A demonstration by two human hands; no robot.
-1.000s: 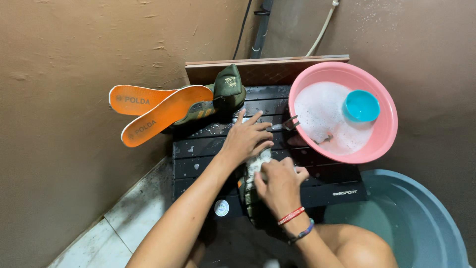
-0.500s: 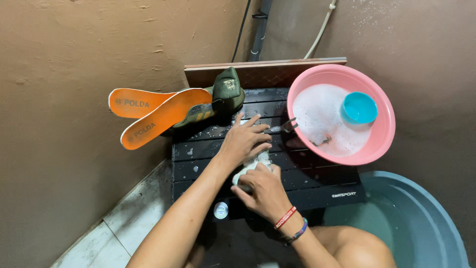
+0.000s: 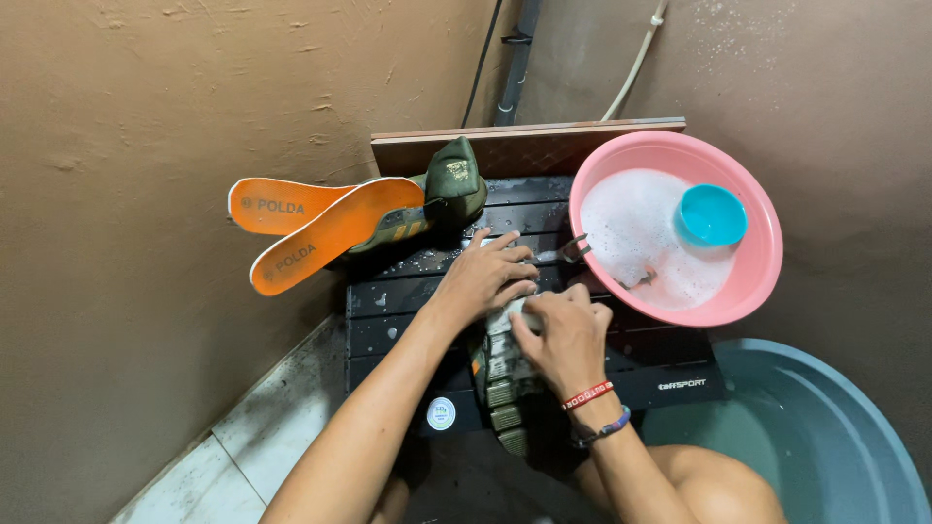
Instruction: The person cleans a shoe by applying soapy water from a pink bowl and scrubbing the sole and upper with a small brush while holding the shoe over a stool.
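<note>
Both hands (image 3: pixel 529 306) press a soapy shoe (image 3: pixel 503 388) beside a pink basin (image 3: pixel 757 281).

Shoe (image 3: pixel 505 388) mostly hidden beneath hands (image 3: pixel 524 311)

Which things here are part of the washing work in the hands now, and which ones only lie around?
In use:
left hand pressing on the shoe
right hand gripping the shoe
green shoe, sole up, on the black slatted table
pink basin of soapy water

Lying about:
two orange insoles
second green shoe
small blue cup
grey-blue tub
</note>
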